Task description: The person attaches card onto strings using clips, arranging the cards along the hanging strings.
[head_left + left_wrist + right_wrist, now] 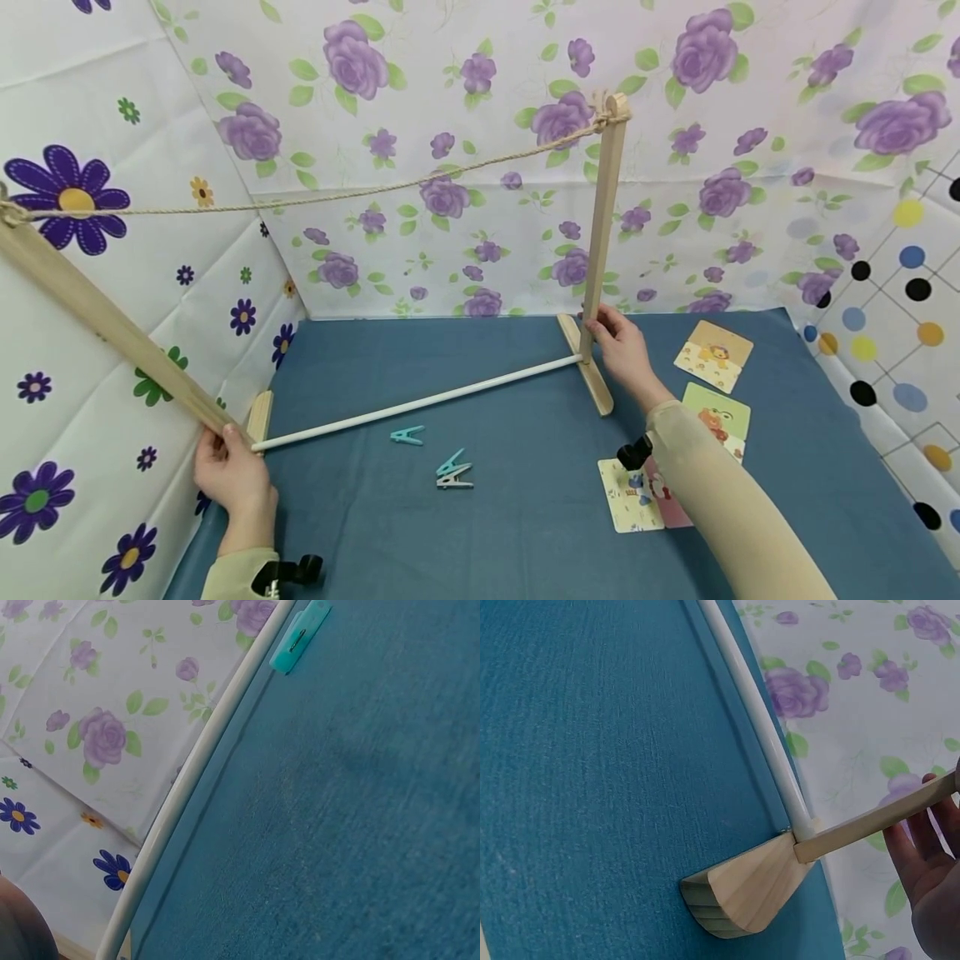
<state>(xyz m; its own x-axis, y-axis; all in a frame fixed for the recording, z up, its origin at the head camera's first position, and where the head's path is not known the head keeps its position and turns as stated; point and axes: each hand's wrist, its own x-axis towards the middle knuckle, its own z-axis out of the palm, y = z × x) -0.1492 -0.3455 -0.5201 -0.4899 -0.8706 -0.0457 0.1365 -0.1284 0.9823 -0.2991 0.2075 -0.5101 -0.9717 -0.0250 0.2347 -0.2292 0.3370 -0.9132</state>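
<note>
Because the small wooden rack is light and has two ends, each hand takes one post near its base: the right hand grasps the upright right post, the left hand grasps the tilted left post. The rack stands across the blue table, white rod low, rope on top. Three clothespins and cards lie in front; the flowered walls are close behind and on the left, with free room only toward the person.

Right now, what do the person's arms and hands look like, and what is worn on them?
Both hands are bare: no gloves or rings show. The left hand emerges from a pale beige-green sleeve, the right hand from a long beige sleeve. A small black camera mount sits at each wrist, left and right.
</note>
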